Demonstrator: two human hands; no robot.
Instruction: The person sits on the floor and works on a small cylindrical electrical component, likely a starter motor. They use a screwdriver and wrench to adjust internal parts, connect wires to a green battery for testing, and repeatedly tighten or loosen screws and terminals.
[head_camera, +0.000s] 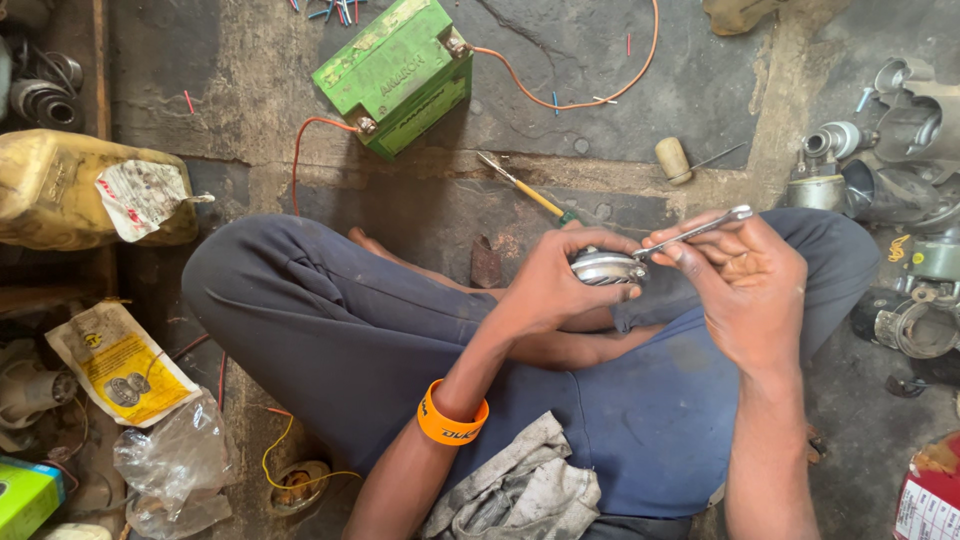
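My left hand grips a small round silver metal part with ribbed edges, held above my crossed legs. My right hand holds a slim silver wrench, its lower end set against the top of the metal part and its upper end pointing up and right. An orange band is on my left wrist. Both hands are close together, touching at the part.
A green battery with orange wires lies on the concrete floor ahead. A yellow-handled screwdriver lies near my knee. Metal motor parts are piled at right, a yellow jug and packets at left, a grey rag on my lap.
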